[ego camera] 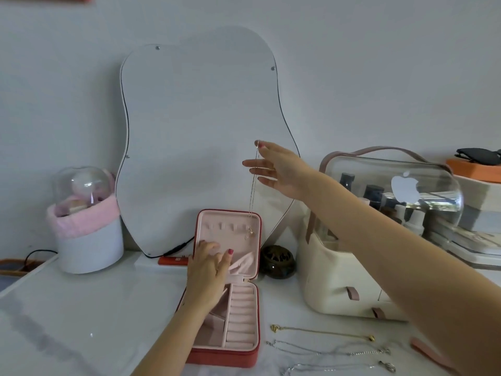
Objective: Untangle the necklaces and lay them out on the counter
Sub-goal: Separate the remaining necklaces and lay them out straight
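**Chain lifted from box, three laid out on worktop**

Right hand (273,169) raised before the mirror (200,131), thumb and forefinger pinching the top of a thin gold chain (253,185), other fingers spread straight. Chain hanging down to the lid of the red box (230,356), pendant (250,232) dangling against the pink lining. Left hand (210,270) resting flat on the lid's lower part, fingers relaxed and gripping nothing, thumb by the pocket.

Box open near the worktop's (81,308) front middle. Right of it, toward the front edge, three necklaces stretched out side by side and apart: gold necklace (322,332) farthest back, silver necklace (328,350) in between, third necklace (339,367) nearest the edge.

White, glossy worktop against a pale grey wall. Mirror leaning at the back; pink-trimmed tub (86,226) at back left; dark round pot (278,261) beside the box lid; cream case (352,272) with clear dome at right
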